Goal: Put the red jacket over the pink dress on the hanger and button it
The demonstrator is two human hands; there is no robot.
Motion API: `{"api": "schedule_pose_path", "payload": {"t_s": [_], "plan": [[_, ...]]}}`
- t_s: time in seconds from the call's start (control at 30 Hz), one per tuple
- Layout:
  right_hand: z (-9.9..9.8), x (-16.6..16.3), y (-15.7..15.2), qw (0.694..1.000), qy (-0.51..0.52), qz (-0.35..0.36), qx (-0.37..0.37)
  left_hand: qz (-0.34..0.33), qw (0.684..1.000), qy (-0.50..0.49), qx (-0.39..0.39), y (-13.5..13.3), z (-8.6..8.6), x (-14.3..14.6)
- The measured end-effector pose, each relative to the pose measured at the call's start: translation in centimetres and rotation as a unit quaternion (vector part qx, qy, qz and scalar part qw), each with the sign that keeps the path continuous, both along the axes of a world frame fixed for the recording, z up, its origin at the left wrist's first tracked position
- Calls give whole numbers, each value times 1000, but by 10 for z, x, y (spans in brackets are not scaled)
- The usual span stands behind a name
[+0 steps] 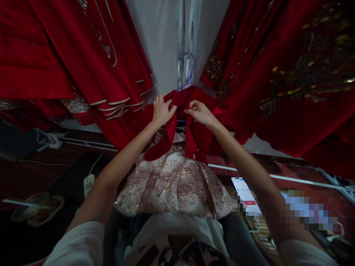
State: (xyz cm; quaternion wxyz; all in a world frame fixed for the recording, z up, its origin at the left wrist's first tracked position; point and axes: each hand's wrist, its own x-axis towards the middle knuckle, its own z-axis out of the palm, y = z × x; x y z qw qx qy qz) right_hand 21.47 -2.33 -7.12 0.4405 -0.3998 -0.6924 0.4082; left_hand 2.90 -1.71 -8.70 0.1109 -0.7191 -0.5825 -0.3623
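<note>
A small red jacket (166,142) hangs by a purple hanger (192,75) with its front parted. Below it, over my lap, spreads a shiny pale pink and gold patterned skirt (169,181). My left hand (163,111) lies on the jacket's left front near the neck, fingers stretched and thumb apart. Across the opening, my right hand (200,112) has curled fingers, with thumb and forefinger pinched at the upper edge of the right front. Small beaded trim shows on the jacket. The inside of my right hand's grip is hidden.
Red garments with light piping (111,74) hang at left; gold-embroidered red garments (305,81) hang at right. White hooks (181,44) hold the hanger. A lit phone (245,194) lies at lower right. At lower left are a clear food container (36,210) and a white power strip (88,183).
</note>
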Motion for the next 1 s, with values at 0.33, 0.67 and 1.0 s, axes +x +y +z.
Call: {"api": "schedule_pose_path", "payload": {"t_s": [0.33, 0.67, 1.0], "plan": [[-31, 25, 10, 996, 80, -44, 21, -4, 996, -46, 72, -21, -15, -15], [-45, -20, -1, 990, 135, 32, -3, -247, 966, -66, -36, -32, -39, 22], [-76, -10, -14, 968, 234, 73, 60, -246, 884, -398, -20, -27, -67, 12]]}}
